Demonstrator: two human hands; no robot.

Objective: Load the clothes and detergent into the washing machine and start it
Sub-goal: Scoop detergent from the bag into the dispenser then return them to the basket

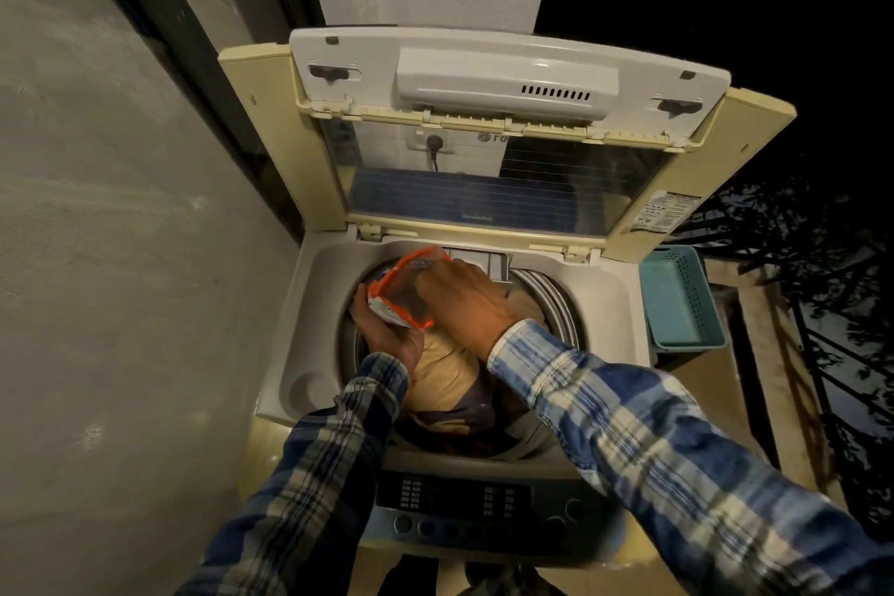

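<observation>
Panel (454, 506): on washer's (309, 305) near edge
Left hand (392, 341): clasps pouch (394, 302) from beneath, over drum
Right hand (467, 300): fingers tucked into pouch mouth, grip I cannot tell
Clothes (450, 378): piled in drum
Lid (508, 73): raised
Basket (677, 300): just right of washer

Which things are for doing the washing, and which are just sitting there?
For the washing:
washing machine
clothes in its tub
detergent packet, held by the left hand
right hand, reaching into the packet's open top
buttons at the front

Just sitting there:
blue basket beside the machine
black plug behind it
</observation>
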